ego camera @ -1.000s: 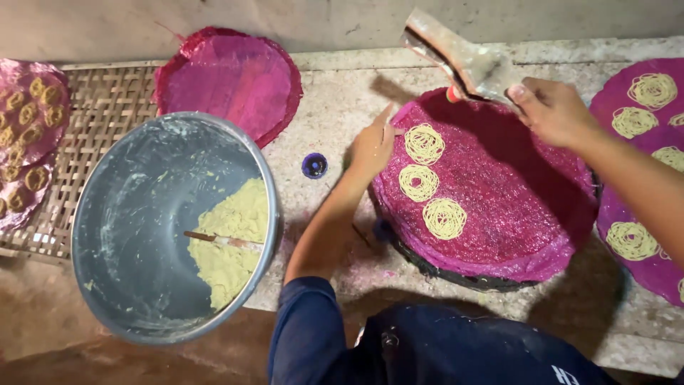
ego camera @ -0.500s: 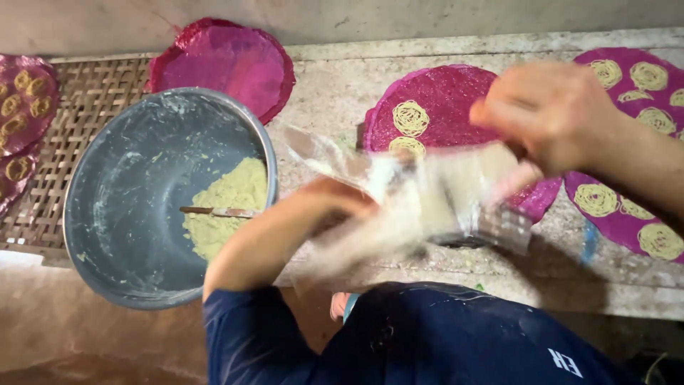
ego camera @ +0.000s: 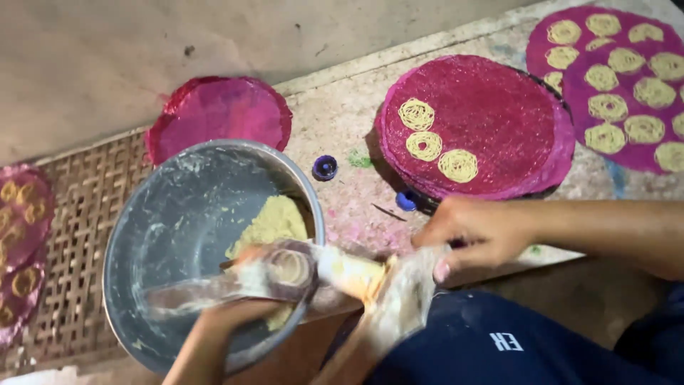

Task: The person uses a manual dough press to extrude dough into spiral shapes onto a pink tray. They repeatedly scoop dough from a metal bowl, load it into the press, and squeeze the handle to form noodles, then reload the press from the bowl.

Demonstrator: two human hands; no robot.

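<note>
Both hands on piping bag (ego camera: pixel 370 285) over basin (ego camera: pixel 142 214) rim.
Left hand (ego camera: pixel 235 314) grips nozzle end, right hand (ego camera: pixel 477 235) pinches twisted top; bag likely soft, slippery with batter.

You held a clear plastic piping bag (ego camera: pixel 335 274), smeared with pale yellow dough, lying almost level across the near rim of the metal bowl (ego camera: pixel 178 214). Its open mouth sat folded back over the bowl, showing a round opening, while its dough-filled, twisted end ran toward your lap. The bowl itself was grey, streaked with white, with a lump of yellow dough (ego camera: pixel 274 221) against its right wall.
</note>
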